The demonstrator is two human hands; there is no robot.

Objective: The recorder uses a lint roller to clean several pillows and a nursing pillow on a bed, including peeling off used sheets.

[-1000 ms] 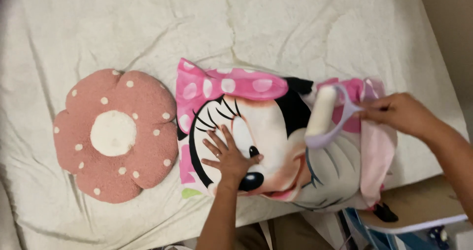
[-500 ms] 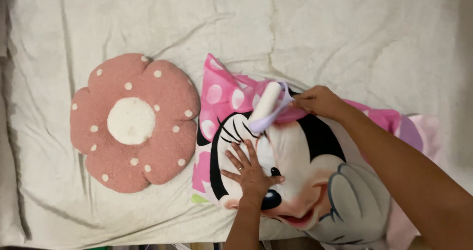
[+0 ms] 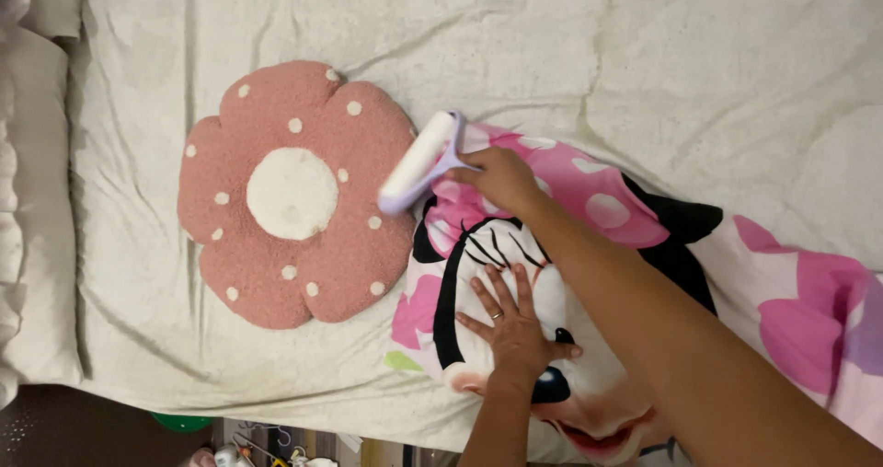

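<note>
A pillow (image 3: 782,301) printed with a cartoon mouse face and a pink dotted bow lies on a cream bedspread (image 3: 570,53). My left hand (image 3: 510,324) presses flat on the printed face, fingers spread, a ring on one finger. My right hand (image 3: 497,177) grips the lilac handle of a lint roller (image 3: 418,161). The roller's white drum sits at the pillow's left end, touching the edge of the flower cushion.
A pink flower-shaped cushion (image 3: 294,265) with white dots and a white centre lies left of the pillow. A cream pillow (image 3: 32,219) runs along the left edge. Below the bed's near edge, small items show on the floor (image 3: 267,449).
My right hand has swept the lint roller leftward across the pillow, from its right end to its left end. The view has shifted left. My left hand has stayed pressed on the face.
</note>
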